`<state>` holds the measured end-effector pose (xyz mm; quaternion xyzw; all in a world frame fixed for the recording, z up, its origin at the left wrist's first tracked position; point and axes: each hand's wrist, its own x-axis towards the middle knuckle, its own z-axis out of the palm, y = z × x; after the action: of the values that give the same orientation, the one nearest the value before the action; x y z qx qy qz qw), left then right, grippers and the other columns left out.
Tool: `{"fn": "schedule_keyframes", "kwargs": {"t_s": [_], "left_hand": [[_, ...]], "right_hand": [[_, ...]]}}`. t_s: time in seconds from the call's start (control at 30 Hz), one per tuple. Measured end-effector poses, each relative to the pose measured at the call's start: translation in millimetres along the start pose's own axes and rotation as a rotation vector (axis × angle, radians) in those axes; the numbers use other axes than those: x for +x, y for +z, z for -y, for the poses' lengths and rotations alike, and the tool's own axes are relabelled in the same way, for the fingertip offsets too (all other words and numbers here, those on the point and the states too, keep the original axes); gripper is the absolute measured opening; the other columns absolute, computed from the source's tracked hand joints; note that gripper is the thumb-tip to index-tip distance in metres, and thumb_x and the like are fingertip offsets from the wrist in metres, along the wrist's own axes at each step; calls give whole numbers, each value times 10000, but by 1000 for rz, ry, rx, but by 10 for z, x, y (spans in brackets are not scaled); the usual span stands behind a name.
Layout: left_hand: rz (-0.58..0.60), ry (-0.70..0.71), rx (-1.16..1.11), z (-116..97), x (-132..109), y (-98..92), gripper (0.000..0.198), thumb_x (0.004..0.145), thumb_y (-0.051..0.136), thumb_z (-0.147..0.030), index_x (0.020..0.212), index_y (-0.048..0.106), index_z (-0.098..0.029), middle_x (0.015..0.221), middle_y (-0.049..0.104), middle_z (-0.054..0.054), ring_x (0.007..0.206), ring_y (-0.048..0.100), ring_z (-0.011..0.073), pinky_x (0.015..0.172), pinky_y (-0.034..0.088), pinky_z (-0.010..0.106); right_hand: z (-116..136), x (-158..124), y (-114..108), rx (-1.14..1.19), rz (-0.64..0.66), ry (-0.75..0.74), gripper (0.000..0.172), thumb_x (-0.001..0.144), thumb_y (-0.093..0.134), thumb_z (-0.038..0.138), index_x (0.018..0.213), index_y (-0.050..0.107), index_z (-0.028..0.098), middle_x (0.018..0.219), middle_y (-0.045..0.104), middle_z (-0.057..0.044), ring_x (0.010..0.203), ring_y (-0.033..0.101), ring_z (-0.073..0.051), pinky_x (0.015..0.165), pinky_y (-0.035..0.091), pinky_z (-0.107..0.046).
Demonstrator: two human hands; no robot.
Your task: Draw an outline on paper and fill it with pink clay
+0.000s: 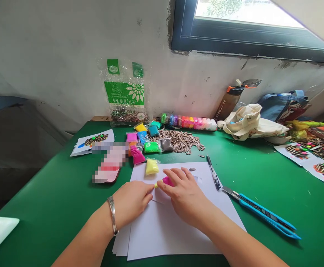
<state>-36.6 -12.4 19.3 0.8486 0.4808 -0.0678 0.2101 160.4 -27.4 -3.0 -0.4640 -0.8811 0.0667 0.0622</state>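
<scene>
A small pink lump of modelling clay [167, 181] rests on the stacked white paper sheets [164, 230], pinched under the curled fingers of the right hand [184, 194]. The left hand [131, 202], loosely curled, touches its yellow end; I cannot tell whether it grips. The green bench [53, 200] lies open to the left, and a blue utility knife [261, 213] lies to the right.

Room corner: work table under window.
Scuffed white plastered wall [53, 55] on far side; dark blue metal-framed window [247, 39] far right, daylight entering, paint chipped beneath; flat green-topped table [261, 178] near, spanning left to right.
</scene>
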Motion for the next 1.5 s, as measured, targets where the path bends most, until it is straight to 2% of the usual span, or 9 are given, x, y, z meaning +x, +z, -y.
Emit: {"fn": "schedule_keyframes", "kwargs": {"t_s": [0.27, 0.43, 0.6, 0.8, 0.9, 1.07, 1.27, 1.5], "left_hand": [[10, -18, 24, -5, 14, 15, 228, 867, 391, -248, 882, 618, -243, 796, 683, 17, 726, 620, 206, 597, 373, 275], [22, -36, 3, -24, -7, -6, 233, 871, 386, -261, 853, 617, -235, 797, 681, 25, 719, 619, 208, 579, 372, 272], [18, -39, 12, -34, -27, -15, 253, 875, 379, -274, 892, 628, -238, 802, 675, 38, 734, 621, 216, 600, 390, 284], [-17, -10, 9, -60, -50, 9, 286, 877, 394, -288, 1090, 586, -282, 848, 671, 31, 787, 623, 219, 655, 423, 293], [14, -31, 69, -87, -43, 8, 273, 886, 379, -300, 1010, 621, -276, 807, 659, 41, 744, 618, 234, 611, 416, 305], [13, -22, 84, -104, -28, 1, 241, 880, 400, -290, 992, 613, -275, 806, 659, 36, 738, 619, 228, 590, 402, 290], [17, -30, 86, -111, -35, 4, 244, 880, 398, -290, 983, 618, -266, 794, 655, 42, 721, 613, 235, 573, 382, 296], [22, -19, 43, -84, -53, 20, 233, 881, 402, -296, 976, 613, -267, 805, 664, 33, 735, 620, 222, 589, 381, 283]], "right_hand": [[-8, 13, -58, 23, 71, -74, 410, 828, 465, 159, 1204, 550, 297, 1311, 510, -63, 1254, 357, -302, 1054, 89, -623], [-80, 0, -71, 87, 60, -14, 481, 806, 457, 105, 1226, 537, 327, 1399, 432, -44, 1274, 348, -272, 1061, 137, -592], [-119, 20, -61, 85, 55, 43, 437, 829, 425, 89, 1174, 585, 305, 1385, 450, -64, 1269, 358, -267, 1059, 147, -584], [-82, 41, -89, 107, 120, -5, 437, 827, 449, 108, 1183, 575, 329, 1344, 488, -45, 1240, 387, -256, 1055, 149, -588], [-87, 32, -108, 103, 120, -13, 408, 839, 444, 127, 1166, 589, 324, 1322, 506, -45, 1240, 384, -262, 1055, 135, -595], [-102, 2, -101, 104, 71, 0, 438, 824, 462, 119, 1194, 578, 322, 1420, 408, -52, 1285, 335, -273, 1065, 121, -593], [-104, 11, -119, 129, 119, -33, 387, 860, 448, 150, 1155, 610, 341, 1354, 484, -38, 1260, 370, -272, 1057, 134, -606], [-116, -4, -137, 130, 111, -57, 391, 844, 453, 124, 1132, 621, 329, 1344, 498, -16, 1276, 350, -278, 1061, 127, -602]]}}
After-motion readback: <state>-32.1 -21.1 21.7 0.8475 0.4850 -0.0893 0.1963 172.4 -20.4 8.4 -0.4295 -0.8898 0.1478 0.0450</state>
